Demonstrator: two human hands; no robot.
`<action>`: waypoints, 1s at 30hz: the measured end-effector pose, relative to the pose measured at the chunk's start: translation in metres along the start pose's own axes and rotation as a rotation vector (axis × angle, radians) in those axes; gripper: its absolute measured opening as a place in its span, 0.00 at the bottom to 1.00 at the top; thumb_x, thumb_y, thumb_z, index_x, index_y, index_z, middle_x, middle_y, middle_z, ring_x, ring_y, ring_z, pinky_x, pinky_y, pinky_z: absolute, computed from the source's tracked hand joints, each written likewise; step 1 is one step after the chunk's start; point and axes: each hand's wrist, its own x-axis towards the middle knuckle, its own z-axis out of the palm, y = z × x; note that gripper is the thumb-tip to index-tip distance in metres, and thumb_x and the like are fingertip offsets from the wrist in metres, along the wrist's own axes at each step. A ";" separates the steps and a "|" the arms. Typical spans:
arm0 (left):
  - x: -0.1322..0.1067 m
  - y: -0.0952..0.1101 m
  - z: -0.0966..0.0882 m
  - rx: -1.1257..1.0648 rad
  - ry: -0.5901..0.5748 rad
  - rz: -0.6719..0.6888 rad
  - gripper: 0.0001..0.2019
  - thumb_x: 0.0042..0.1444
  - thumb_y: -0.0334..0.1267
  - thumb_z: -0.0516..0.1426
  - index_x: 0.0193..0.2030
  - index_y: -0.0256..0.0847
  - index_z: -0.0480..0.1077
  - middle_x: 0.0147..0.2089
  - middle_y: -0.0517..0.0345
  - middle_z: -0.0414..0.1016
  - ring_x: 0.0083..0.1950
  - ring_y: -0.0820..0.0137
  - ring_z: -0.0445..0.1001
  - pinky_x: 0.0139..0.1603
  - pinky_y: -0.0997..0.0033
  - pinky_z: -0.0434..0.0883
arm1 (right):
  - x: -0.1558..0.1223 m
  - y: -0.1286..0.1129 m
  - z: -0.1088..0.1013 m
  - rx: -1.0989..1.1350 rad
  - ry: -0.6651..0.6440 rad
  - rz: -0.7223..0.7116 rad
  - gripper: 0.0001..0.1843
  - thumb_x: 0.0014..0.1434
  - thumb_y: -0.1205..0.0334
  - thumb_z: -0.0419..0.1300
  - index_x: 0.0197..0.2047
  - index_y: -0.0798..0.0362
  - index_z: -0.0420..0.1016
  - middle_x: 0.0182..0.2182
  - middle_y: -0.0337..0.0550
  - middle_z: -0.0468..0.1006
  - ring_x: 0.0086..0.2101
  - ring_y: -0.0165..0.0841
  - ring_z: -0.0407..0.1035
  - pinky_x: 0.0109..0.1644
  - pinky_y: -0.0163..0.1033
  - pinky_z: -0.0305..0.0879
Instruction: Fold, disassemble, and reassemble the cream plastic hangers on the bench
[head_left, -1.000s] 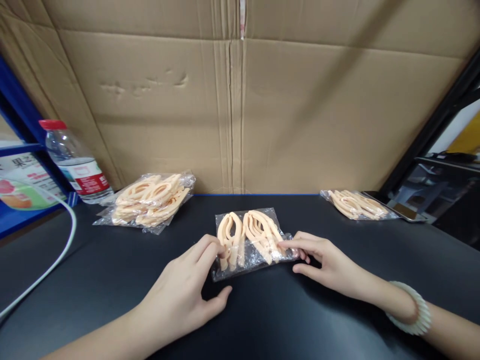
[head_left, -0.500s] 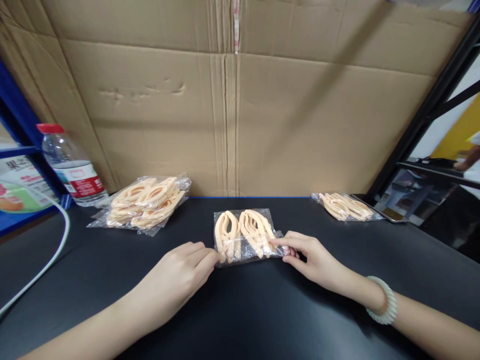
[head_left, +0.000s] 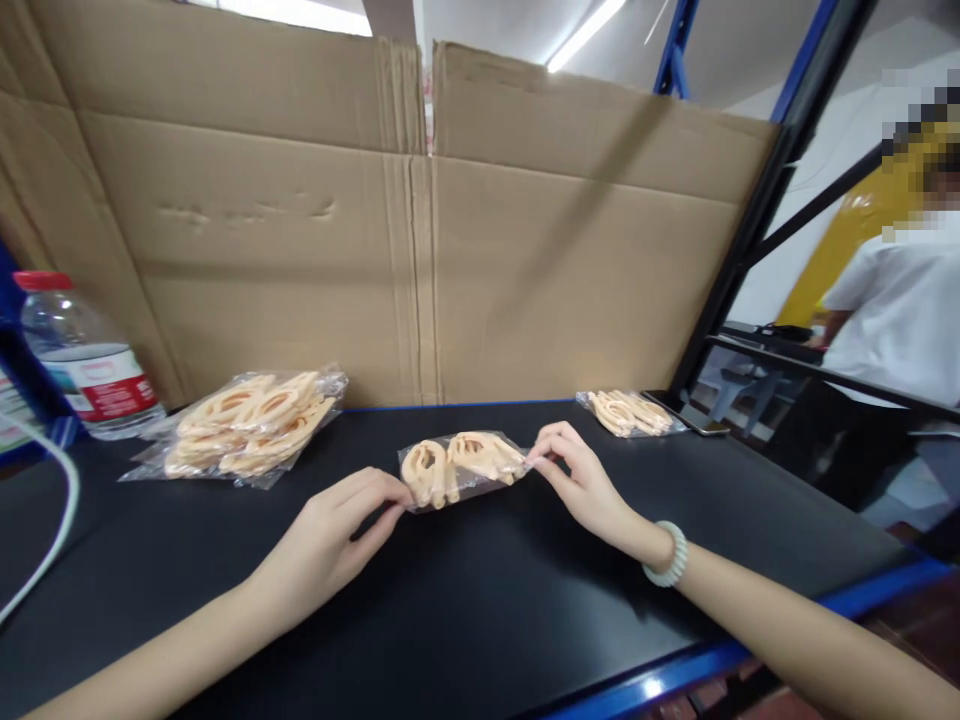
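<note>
A small clear plastic bag of peach-coloured plastic clips (head_left: 457,465) is held between both hands just above the black table (head_left: 480,600). My left hand (head_left: 337,535) pinches the bag's left corner with fingers closed. My right hand (head_left: 581,480), with a pale bead bracelet at the wrist, pinches the bag's right edge. The bag is tilted, its near edge lifted off the table.
A pile of similar filled bags (head_left: 240,425) lies at the left, another bag (head_left: 630,413) at the right rear. A water bottle (head_left: 79,360) and a white cable (head_left: 45,530) are at far left. A cardboard wall (head_left: 420,240) stands behind. A person in a white shirt (head_left: 892,300) is at right.
Both hands have pinched the bag's ends and raised it off the table. The head camera has tilted upward, showing the top of the cardboard and a person at right.
</note>
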 end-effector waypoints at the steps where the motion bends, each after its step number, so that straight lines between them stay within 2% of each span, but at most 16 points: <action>1: 0.003 0.003 -0.001 -0.010 0.025 -0.009 0.05 0.63 0.31 0.52 0.41 0.42 0.69 0.39 0.57 0.74 0.40 0.70 0.74 0.42 0.74 0.70 | 0.001 -0.003 -0.003 0.028 0.038 -0.007 0.09 0.65 0.61 0.54 0.34 0.51 0.72 0.41 0.45 0.69 0.42 0.35 0.67 0.47 0.41 0.64; 3: 0.012 0.010 -0.001 -0.036 0.056 -0.059 0.04 0.62 0.33 0.53 0.40 0.42 0.69 0.39 0.58 0.74 0.39 0.70 0.74 0.41 0.75 0.70 | 0.004 -0.009 -0.008 0.093 0.107 -0.008 0.09 0.66 0.60 0.53 0.35 0.51 0.70 0.41 0.44 0.71 0.42 0.35 0.67 0.48 0.41 0.64; 6: 0.030 0.022 0.002 -0.134 0.069 -0.176 0.04 0.62 0.36 0.54 0.39 0.43 0.69 0.35 0.61 0.74 0.34 0.72 0.73 0.36 0.76 0.69 | 0.010 -0.014 -0.017 0.113 0.244 0.007 0.09 0.66 0.59 0.51 0.36 0.51 0.69 0.34 0.41 0.72 0.36 0.33 0.67 0.42 0.39 0.64; 9: 0.058 0.034 0.015 -0.363 0.086 -0.295 0.06 0.61 0.39 0.54 0.36 0.41 0.70 0.31 0.62 0.73 0.33 0.72 0.72 0.35 0.76 0.70 | 0.018 -0.013 -0.032 -0.017 0.432 0.011 0.10 0.66 0.60 0.50 0.34 0.52 0.67 0.28 0.38 0.69 0.30 0.31 0.64 0.34 0.36 0.61; 11: 0.080 0.041 0.029 -0.578 0.111 -0.370 0.06 0.60 0.39 0.55 0.34 0.40 0.69 0.32 0.61 0.73 0.35 0.72 0.73 0.39 0.75 0.71 | 0.024 -0.009 -0.046 -0.113 0.517 0.018 0.09 0.65 0.60 0.50 0.34 0.52 0.66 0.26 0.37 0.68 0.28 0.30 0.63 0.32 0.35 0.60; 14: 0.111 0.049 0.058 -0.948 0.146 -0.529 0.05 0.57 0.34 0.57 0.31 0.37 0.69 0.31 0.61 0.73 0.36 0.73 0.74 0.45 0.72 0.73 | 0.031 0.003 -0.072 -0.204 0.570 0.041 0.09 0.64 0.60 0.50 0.33 0.52 0.66 0.26 0.37 0.68 0.27 0.30 0.63 0.33 0.35 0.60; 16: 0.130 0.053 0.079 -1.156 0.140 -0.697 0.05 0.56 0.28 0.57 0.29 0.36 0.68 0.29 0.61 0.73 0.34 0.74 0.74 0.45 0.72 0.74 | 0.035 0.015 -0.092 -0.251 0.578 0.070 0.09 0.62 0.61 0.51 0.32 0.53 0.67 0.26 0.38 0.70 0.28 0.30 0.65 0.34 0.36 0.60; 17: 0.139 0.054 0.090 -1.190 0.126 -0.724 0.06 0.57 0.27 0.57 0.29 0.35 0.68 0.28 0.60 0.73 0.33 0.74 0.74 0.44 0.71 0.74 | 0.037 0.022 -0.103 -0.278 0.578 0.092 0.08 0.61 0.61 0.51 0.32 0.53 0.67 0.26 0.39 0.71 0.28 0.31 0.66 0.34 0.36 0.61; 21: 0.182 0.055 0.132 -1.259 0.110 -0.798 0.06 0.60 0.26 0.56 0.32 0.34 0.69 0.29 0.57 0.73 0.32 0.75 0.75 0.44 0.69 0.75 | 0.053 0.056 -0.143 -0.391 0.571 0.235 0.07 0.57 0.65 0.53 0.32 0.55 0.72 0.29 0.43 0.77 0.33 0.34 0.71 0.39 0.37 0.64; 23: 0.209 0.052 0.153 -1.267 0.115 -0.851 0.02 0.61 0.29 0.57 0.38 0.32 0.71 0.36 0.54 0.75 0.36 0.73 0.76 0.44 0.67 0.75 | 0.068 0.075 -0.161 -0.452 0.565 0.344 0.08 0.57 0.67 0.54 0.33 0.56 0.74 0.31 0.46 0.79 0.35 0.35 0.72 0.42 0.38 0.65; 26: 0.250 0.044 0.185 -1.251 0.144 -0.947 0.14 0.63 0.40 0.57 0.53 0.37 0.68 0.52 0.49 0.72 0.47 0.64 0.74 0.46 0.58 0.75 | 0.094 0.101 -0.182 -0.543 0.540 0.542 0.06 0.58 0.66 0.58 0.35 0.58 0.76 0.33 0.47 0.79 0.38 0.36 0.73 0.43 0.40 0.67; 30: 0.292 0.034 0.222 -1.192 0.222 -1.059 0.16 0.63 0.40 0.57 0.56 0.37 0.66 0.55 0.49 0.70 0.50 0.62 0.73 0.48 0.55 0.74 | 0.121 0.130 -0.195 -0.628 0.492 0.792 0.11 0.63 0.59 0.59 0.44 0.57 0.73 0.42 0.45 0.76 0.41 0.34 0.72 0.45 0.44 0.71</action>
